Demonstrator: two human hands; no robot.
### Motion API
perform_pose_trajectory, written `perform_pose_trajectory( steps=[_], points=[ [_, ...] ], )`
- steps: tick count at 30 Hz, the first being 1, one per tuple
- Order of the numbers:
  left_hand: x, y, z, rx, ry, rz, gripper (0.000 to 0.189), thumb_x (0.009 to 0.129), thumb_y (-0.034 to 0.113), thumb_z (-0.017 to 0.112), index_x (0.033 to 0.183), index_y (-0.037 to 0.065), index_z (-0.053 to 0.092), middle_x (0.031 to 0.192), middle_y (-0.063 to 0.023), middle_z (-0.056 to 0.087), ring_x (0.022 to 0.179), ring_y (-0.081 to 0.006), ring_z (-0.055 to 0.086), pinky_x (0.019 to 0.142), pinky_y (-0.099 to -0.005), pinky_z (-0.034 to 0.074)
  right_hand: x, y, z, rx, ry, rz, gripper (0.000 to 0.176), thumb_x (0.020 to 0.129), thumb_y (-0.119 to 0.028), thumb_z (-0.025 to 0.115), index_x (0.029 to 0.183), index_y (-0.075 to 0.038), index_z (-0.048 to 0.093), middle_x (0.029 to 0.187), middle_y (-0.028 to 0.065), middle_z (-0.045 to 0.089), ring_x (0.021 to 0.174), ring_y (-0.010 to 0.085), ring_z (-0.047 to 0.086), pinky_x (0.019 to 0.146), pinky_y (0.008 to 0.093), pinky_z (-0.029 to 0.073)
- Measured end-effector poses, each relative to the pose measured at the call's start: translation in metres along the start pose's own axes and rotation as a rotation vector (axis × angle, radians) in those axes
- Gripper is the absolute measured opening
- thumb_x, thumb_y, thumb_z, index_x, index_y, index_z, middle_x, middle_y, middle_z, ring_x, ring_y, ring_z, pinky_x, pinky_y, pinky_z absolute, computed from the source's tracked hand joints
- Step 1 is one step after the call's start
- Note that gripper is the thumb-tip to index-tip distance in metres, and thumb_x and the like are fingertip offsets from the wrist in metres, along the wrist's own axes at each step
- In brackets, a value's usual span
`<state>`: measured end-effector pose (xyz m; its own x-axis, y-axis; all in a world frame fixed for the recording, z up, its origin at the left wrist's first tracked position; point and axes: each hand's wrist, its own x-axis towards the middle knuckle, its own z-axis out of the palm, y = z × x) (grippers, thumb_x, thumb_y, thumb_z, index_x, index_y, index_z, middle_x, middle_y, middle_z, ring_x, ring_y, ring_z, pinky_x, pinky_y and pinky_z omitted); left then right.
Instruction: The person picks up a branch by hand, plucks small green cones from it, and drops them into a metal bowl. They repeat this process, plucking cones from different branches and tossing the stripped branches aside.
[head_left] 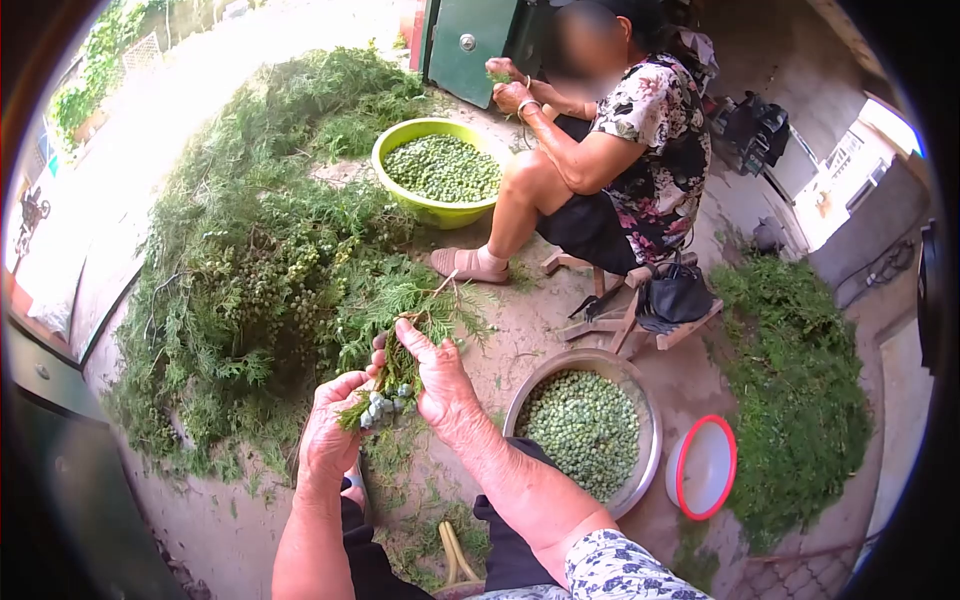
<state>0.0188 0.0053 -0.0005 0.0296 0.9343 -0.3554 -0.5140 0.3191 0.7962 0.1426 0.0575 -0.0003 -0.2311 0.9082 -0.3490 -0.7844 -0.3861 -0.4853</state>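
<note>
A leafy evergreen sprig [395, 375] with pale blue-green cones [385, 407] at its lower end is held between my two hands. My right hand [440, 380] grips its stem, thumb pointing up along it. On the other side, the fingers of my left hand [335, 420] are closed at the sprig's tip beside the cones. Just right of my right forearm stands a metal basin [645, 420] holding many small green cones [580, 430]. Beyond my left hand spreads a large heap of cut branches [240, 290], some bearing clusters of cones.
A person [640, 150] in a flowered shirt sits on a wooden stool [675, 325], handling a small sprig. Near them is a yellow-green basin [385, 135] of cones. A red-rimmed white bowl [705, 468] lies tilted beside another pile of greenery [790, 400]. A green metal door [465, 65] stands behind.
</note>
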Motion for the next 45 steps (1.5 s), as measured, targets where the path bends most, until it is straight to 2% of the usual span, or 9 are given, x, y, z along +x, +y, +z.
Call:
perform_pose_trajectory(
  steps=[8, 11, 18, 20, 25, 29, 32, 43, 45],
  points=[
    [-0.012, 0.017, 0.01, 0.093, 0.008, -0.011, 0.013, 0.084, 0.02, 0.055, 0.082, 0.007, 0.057, 0.069, 0.0004, 0.052, 0.048, -0.0059, 0.041, 0.042, -0.0199, 0.03, 0.01, -0.003, -0.008, 0.314, -0.128, 0.256, 0.024, 0.092, -0.023, 0.048, 0.078, -0.004, 0.045, 0.058, 0.004, 0.042, 0.044, 0.013, 0.039, 0.044, 0.0259, 0.036],
    [-0.001, 0.007, -0.003, -0.136, 0.014, 0.019, 0.011, 0.085, 0.018, 0.055, 0.086, 0.007, 0.055, 0.076, -0.0033, 0.055, 0.052, -0.0089, 0.047, 0.04, -0.0195, 0.034, 0.007, -0.008, -0.002, 0.066, -0.033, 0.085, 0.028, 0.092, -0.028, 0.049, 0.081, -0.002, 0.048, 0.055, 0.0029, 0.042, 0.047, 0.0131, 0.043, 0.045, 0.0252, 0.038],
    [-0.004, 0.021, -0.003, -0.421, 0.176, 0.051, 0.013, 0.084, 0.014, 0.055, 0.094, 0.005, 0.054, 0.082, -0.0076, 0.057, 0.055, -0.013, 0.05, 0.045, -0.0216, 0.038, 0.024, -0.016, -0.028, 0.053, 0.05, -0.045, 0.022, 0.089, -0.023, 0.055, 0.09, -0.001, 0.053, 0.076, 0.0099, 0.06, 0.061, 0.02, 0.06, 0.058, 0.0336, 0.052],
    [0.0, 0.01, -0.024, -0.455, -0.033, 0.111, 0.015, 0.085, 0.016, 0.057, 0.094, 0.005, 0.055, 0.078, -0.0058, 0.055, 0.054, -0.011, 0.047, 0.044, -0.0207, 0.034, 0.02, -0.016, -0.023, -0.105, 0.056, -0.088, 0.024, 0.088, -0.023, 0.055, 0.091, 0.001, 0.054, 0.075, 0.0104, 0.059, 0.067, 0.0221, 0.06, 0.066, 0.0357, 0.052],
    [-0.01, 0.015, -0.004, 0.2, 0.183, 0.401, 0.014, 0.085, 0.017, 0.061, 0.087, 0.003, 0.059, 0.061, 0.004, 0.048, 0.05, -0.0023, 0.038, 0.042, -0.0173, 0.028, 0.01, -0.011, -0.009, -0.19, 0.116, -0.218, 0.021, 0.09, -0.022, 0.053, 0.089, -0.001, 0.056, 0.075, 0.01, 0.06, 0.067, 0.0226, 0.061, 0.065, 0.035, 0.051],
    [0.002, -0.006, 0.0, 0.832, 0.299, 0.771, 0.02, 0.077, 0.014, 0.07, 0.087, 0.002, 0.057, 0.064, 0.0041, 0.049, 0.056, -0.0035, 0.041, 0.049, -0.0197, 0.036, 0.01, -0.004, -0.007, -0.126, 0.143, -0.212, 0.015, 0.087, -0.016, 0.057, 0.09, -0.002, 0.054, 0.075, 0.0094, 0.06, 0.06, 0.0226, 0.061, 0.055, 0.0352, 0.052],
    [0.0, -0.002, 0.008, 1.173, 0.355, 0.894, 0.035, 0.066, 0.021, 0.075, 0.088, 0.006, 0.054, 0.074, -0.0095, 0.052, 0.064, -0.024, 0.054, 0.056, -0.0346, 0.044, 0.007, 0.0, -0.005, -0.122, 0.114, -0.216, 0.016, 0.087, -0.016, 0.057, 0.09, -0.002, 0.054, 0.074, 0.0095, 0.059, 0.06, 0.0228, 0.06, 0.055, 0.0356, 0.052],
    [0.008, -0.008, 0.005, 1.169, 0.212, 0.933, 0.026, 0.074, 0.013, 0.067, 0.094, 0.005, 0.052, 0.08, -0.0128, 0.053, 0.069, -0.0304, 0.055, 0.057, -0.0368, 0.046, 0.007, -0.001, -0.012, -0.098, 0.209, -0.13, 0.021, 0.088, -0.02, 0.056, 0.089, 0.0, 0.053, 0.074, 0.0102, 0.058, 0.057, 0.0206, 0.056, 0.055, 0.0328, 0.049],
    [0.014, -0.012, 0.003, 1.06, 0.236, 1.012, 0.02, 0.077, 0.01, 0.066, 0.094, 0.004, 0.056, 0.074, -0.0061, 0.055, 0.059, -0.019, 0.054, 0.051, -0.0292, 0.043, 0.009, -0.002, -0.011, -0.051, 0.207, -0.094, 0.022, 0.089, -0.021, 0.055, 0.089, 0.001, 0.052, 0.073, 0.0099, 0.057, 0.056, 0.0201, 0.055, 0.055, 0.0324, 0.049]
  ],
)
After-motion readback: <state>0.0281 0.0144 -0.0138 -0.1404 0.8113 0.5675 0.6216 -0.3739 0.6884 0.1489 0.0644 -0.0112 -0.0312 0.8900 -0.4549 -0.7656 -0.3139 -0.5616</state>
